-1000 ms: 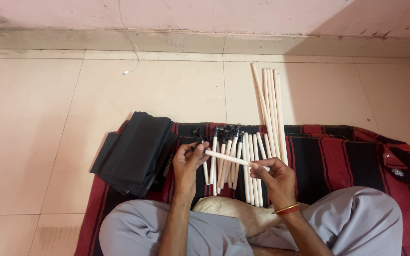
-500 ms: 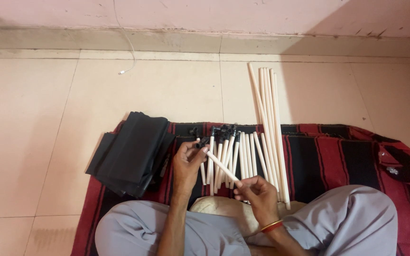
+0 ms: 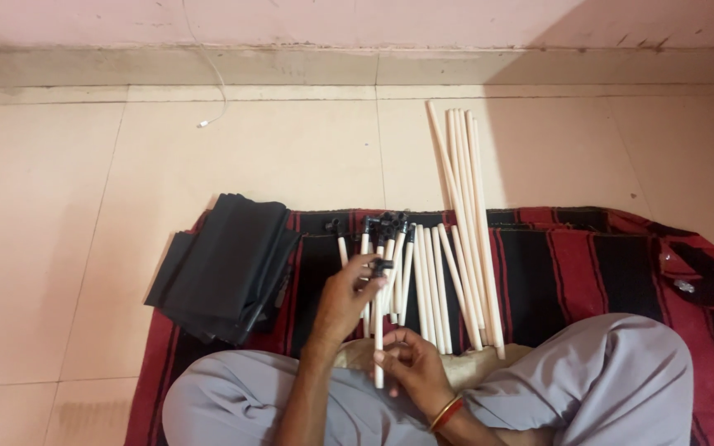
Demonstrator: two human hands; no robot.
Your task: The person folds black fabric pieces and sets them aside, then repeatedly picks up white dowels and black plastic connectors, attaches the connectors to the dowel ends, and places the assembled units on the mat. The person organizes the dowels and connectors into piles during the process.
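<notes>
Cream rod (image 3: 378,330) held upright over the lap, right hand (image 3: 411,367) clamped low on it, left hand (image 3: 347,296) pinching black connector (image 3: 382,266) at its top; skewed push could jam or drop it among floor rods (image 3: 427,281).

Left hand (image 3: 349,299) raised, fingers curled; right hand (image 3: 411,367) lower, pinching.

The person sat on a blanket (image 3: 588,264) on the floor (image 3: 43,206). A row of short rods (image 3: 423,281) lay at twelve o'clock from the hands. Long rods (image 3: 464,190) lay at one o'clock. Folded cloth (image 3: 225,268) lay at ten o'clock.
</notes>
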